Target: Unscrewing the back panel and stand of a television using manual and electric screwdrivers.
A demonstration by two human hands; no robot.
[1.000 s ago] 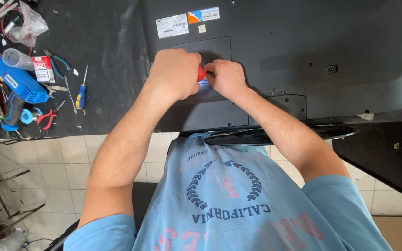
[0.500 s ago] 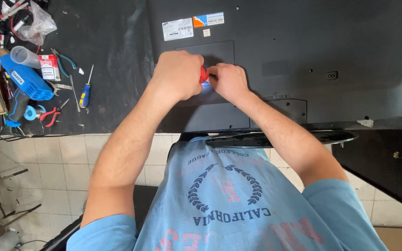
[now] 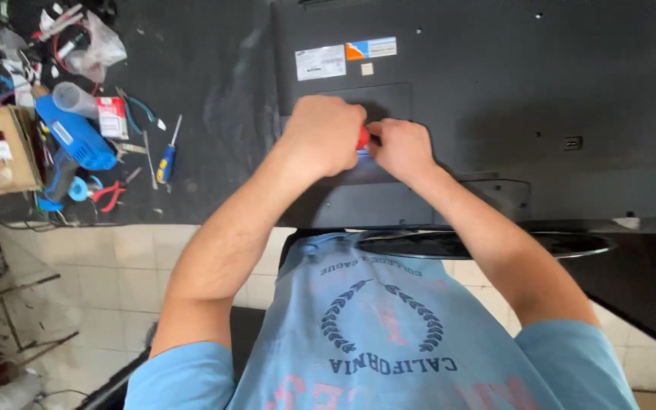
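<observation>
Little has shifted since the earlier frame: both hands stay pressed together at the middle of the television's back panel, and only the view has drifted slightly. Nearest the camera, a light blue printed T-shirt (image 3: 389,342) fills the lower frame, with both bare forearms reaching away over a pale tiled floor (image 3: 93,273). Just beyond, the oval black stand (image 3: 487,244) of the set overhangs the edge of the black workbench (image 3: 191,99). At the centre, the left hand (image 3: 324,137) is clenched around a red-handled tool (image 3: 362,137), of which only a sliver of handle shows between the knuckles. The right hand (image 3: 400,148) touches it, fingers curled at the tool's far side; whether it grips the tool or merely steadies it cannot be told. Both rest on the black television back (image 3: 540,114), lying face down. Farther left lie a blue-and-yellow screwdriver (image 3: 166,156), red pliers (image 3: 108,193), a blue power tool (image 3: 74,140) and a cardboard box (image 3: 5,148).
</observation>
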